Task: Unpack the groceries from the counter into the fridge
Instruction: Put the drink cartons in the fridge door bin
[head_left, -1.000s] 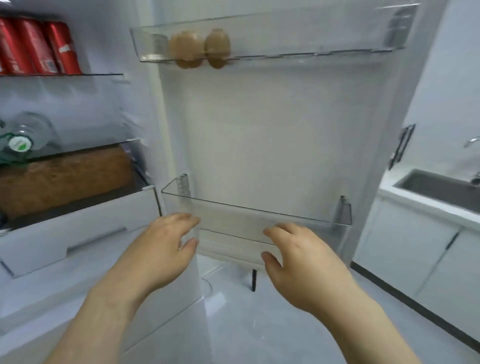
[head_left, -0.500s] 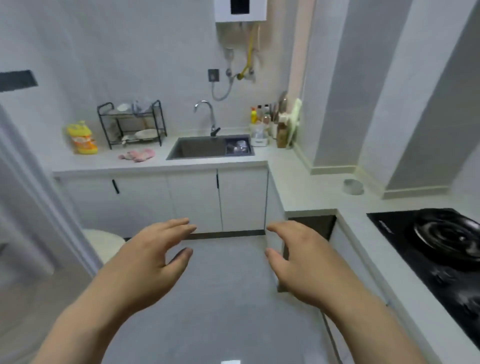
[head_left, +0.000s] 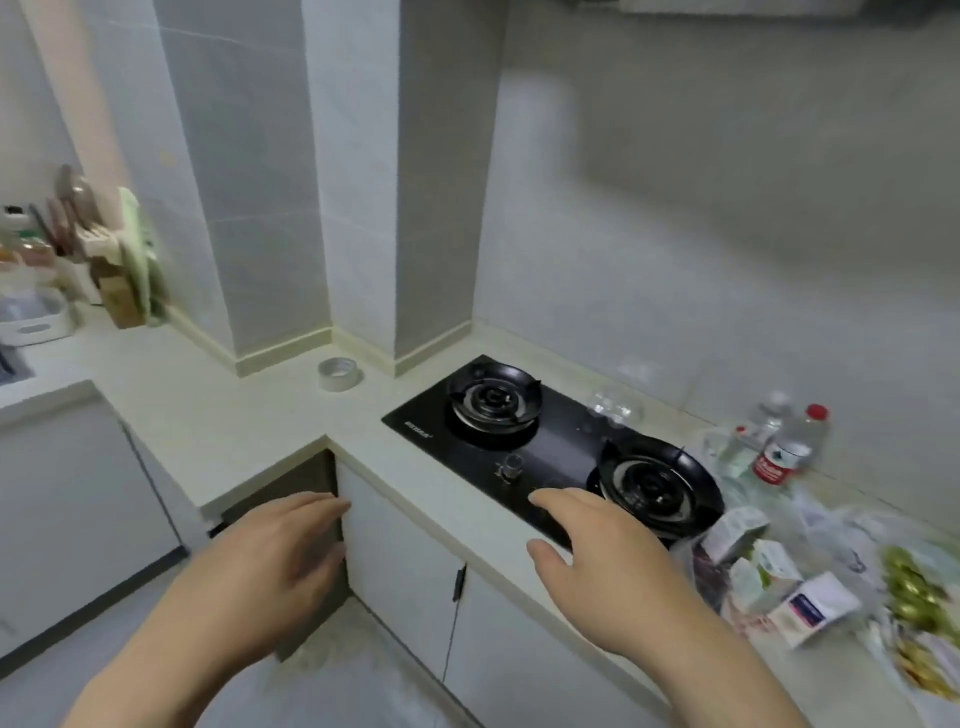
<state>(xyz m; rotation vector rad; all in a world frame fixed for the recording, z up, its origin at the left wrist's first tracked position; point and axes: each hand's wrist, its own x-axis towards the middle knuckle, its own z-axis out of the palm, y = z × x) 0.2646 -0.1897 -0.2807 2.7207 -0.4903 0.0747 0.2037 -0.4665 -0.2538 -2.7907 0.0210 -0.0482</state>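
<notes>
Both hands empty at the hob end of the counter.
The left hand (head_left: 270, 561) and right hand (head_left: 597, 561) are extended palm-down with fingers loosely spread, holding nothing. The right hand overlaps the front edge of the black two-burner hob (head_left: 550, 447), which is set in the pale counter (head_left: 218, 415). The left hand is in front of the cabinet (head_left: 405, 561) below the counter corner. On the counter right of the hob, all blurred: cartons (head_left: 737, 532), clear bottles (head_left: 784, 447), one red-capped, and a green-and-gold packet (head_left: 914, 597). A tape roll (head_left: 337, 373) stands near the wall column.
</notes>
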